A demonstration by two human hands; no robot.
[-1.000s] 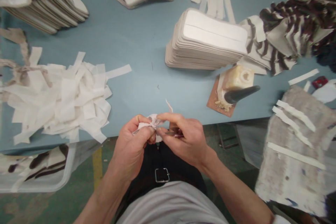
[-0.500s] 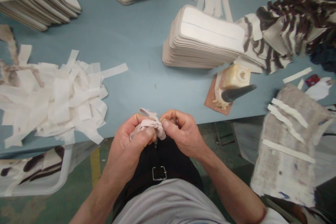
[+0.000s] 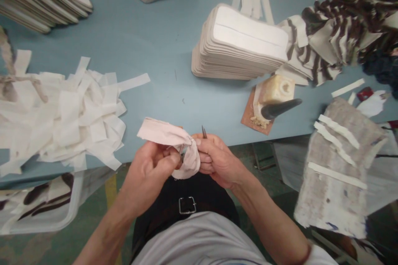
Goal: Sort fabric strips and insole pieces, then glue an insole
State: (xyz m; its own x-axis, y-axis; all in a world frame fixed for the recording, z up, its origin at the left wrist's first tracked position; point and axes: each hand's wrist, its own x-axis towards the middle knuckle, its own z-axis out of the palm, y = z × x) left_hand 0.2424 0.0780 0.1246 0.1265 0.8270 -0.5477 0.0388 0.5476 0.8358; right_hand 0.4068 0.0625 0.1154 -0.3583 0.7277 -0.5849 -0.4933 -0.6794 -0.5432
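Observation:
Between my hands, above the table's near edge, is a pale pink fabric strip (image 3: 163, 129), one end flat and the rest curled into a loop. My left hand (image 3: 152, 169) is closed on the loop's left side, thumb against the fingers. A small dark bit shows at its fingertips, too small to name. With thumb and fingers my right hand (image 3: 219, 157) pinches the gathered part of the strip. A thin dark pointed tool (image 3: 204, 131) sticks up from behind the right fingers; the remainder of it is hidden.
Loose white strips (image 3: 71, 112) lie in a heap at left. To the right stand a stack of white-topped pads (image 3: 248, 33) and a yellowed container (image 3: 278, 89) with a black pointed piece (image 3: 281, 109). A plastic bin (image 3: 73, 203) sits below the table at lower left.
The bunched fabric has opened out into a flat end and a loop. My right fingers have shifted, and the tool's tip now points up. The view has moved slightly.

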